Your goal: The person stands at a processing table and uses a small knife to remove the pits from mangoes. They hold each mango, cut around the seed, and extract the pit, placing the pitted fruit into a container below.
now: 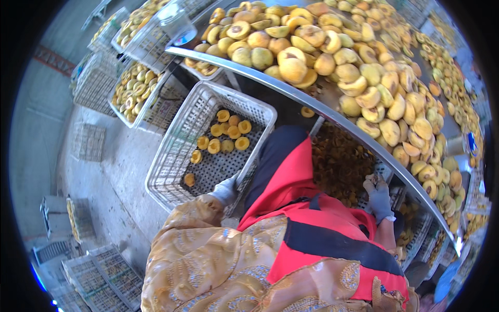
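Observation:
My left hand (225, 190), in a pale glove, grips the near rim of a white plastic crate (218, 86); its fingers are partly hidden behind the rim. Several pitted yellow peach halves (214, 146) lie scattered on the perforated bottom of this crate. My right hand (379, 198), gloved with soiled fingertips, is low under the table edge, beside a crate full of dark brown fruit waste (341, 163). Its fingers are curled near that crate's side, and whether they hold anything cannot be made out.
A metal-edged table (312, 100) curves across in front, heaped with peach halves (347, 74). Filled crates (136, 91) stand at the left, and more crates (103, 273) sit on the concrete floor (117, 167). A clear plastic container (177, 25) stands near the table's left corner.

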Demonstrator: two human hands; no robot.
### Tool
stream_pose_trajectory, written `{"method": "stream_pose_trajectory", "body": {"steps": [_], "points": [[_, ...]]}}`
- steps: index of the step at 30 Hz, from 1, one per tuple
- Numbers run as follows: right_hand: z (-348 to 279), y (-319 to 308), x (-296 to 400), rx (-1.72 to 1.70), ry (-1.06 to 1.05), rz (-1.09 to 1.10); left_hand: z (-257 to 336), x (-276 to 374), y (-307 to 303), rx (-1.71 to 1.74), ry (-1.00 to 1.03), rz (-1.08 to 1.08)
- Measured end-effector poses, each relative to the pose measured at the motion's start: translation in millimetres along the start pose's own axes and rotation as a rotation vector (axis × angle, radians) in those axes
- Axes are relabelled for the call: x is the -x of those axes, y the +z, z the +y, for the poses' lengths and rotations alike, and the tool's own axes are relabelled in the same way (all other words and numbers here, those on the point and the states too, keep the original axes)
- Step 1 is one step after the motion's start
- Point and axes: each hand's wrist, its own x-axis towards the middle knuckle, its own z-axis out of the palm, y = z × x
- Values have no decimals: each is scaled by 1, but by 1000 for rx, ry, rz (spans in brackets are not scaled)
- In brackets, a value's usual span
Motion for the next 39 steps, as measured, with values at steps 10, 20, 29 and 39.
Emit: {"method": "stream_pose_trajectory", "body": {"steps": [10, 20, 29, 39], "points": [[31, 7, 1, -40, -138, 57, -9, -6, -18, -118, -56, -154], [-33, -38, 41, -415, 52, -69, 169, -72, -171, 195, 455, 880], [-51, -49, 53, -555, -96, -12, 265, -143, -200, 44, 411, 632], [-167, -60, 42, -691, -89, -208, 332, -46, -132, 1931, 845, -619]]}}
